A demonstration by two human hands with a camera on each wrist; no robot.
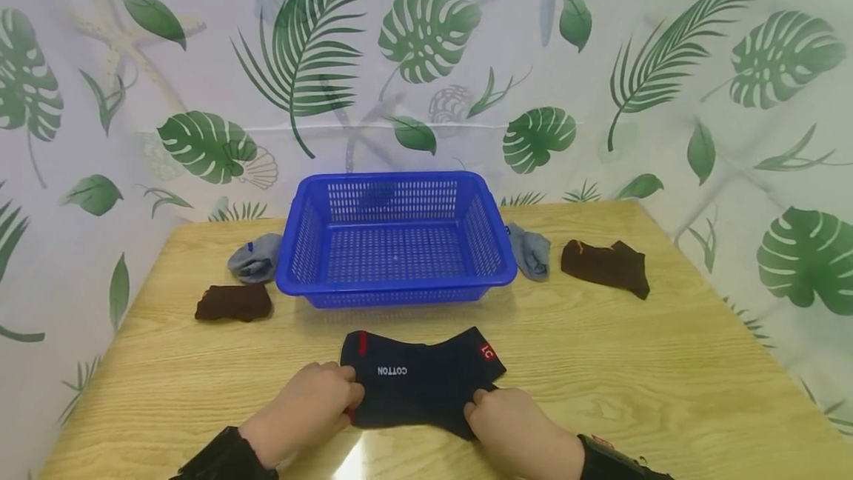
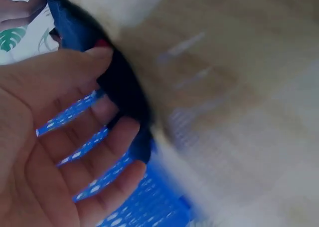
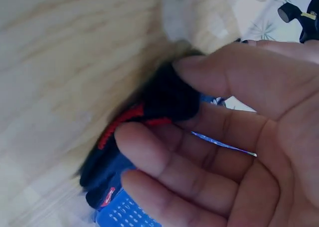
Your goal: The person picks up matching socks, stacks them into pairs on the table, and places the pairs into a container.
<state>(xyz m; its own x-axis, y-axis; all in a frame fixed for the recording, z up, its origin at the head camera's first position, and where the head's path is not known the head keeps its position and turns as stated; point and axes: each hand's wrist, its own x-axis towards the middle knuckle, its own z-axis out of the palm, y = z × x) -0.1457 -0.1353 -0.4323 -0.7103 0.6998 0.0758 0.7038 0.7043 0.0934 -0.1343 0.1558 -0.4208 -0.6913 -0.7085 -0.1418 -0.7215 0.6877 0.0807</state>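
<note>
A dark navy pair of socks (image 1: pixel 420 384) lies stretched sideways in front of the basket, with white "COTTON" lettering, a red stripe at the left end and a red tag at the right. My left hand (image 1: pixel 313 402) pinches the left end near the stripe. In the left wrist view, the left hand (image 2: pixel 75 137) has its thumb on the dark cloth, other fingers spread below. At the near right corner, my right hand (image 1: pixel 520 424) grips the cloth. The right wrist view shows the right hand (image 3: pixel 219 132) with the sock fabric (image 3: pixel 172 92) between thumb and fingers.
Behind the socks stands a blue plastic basket (image 1: pixel 396 286). To its left lie a grey sock bundle (image 1: pixel 256 258) and a brown one (image 1: pixel 233 303); to its right, another grey sock (image 1: pixel 531 252) and brown sock (image 1: pixel 605 267). A leaf-patterned cloth (image 1: pixel 426 95) hangs behind the wooden table (image 1: pixel 666 384).
</note>
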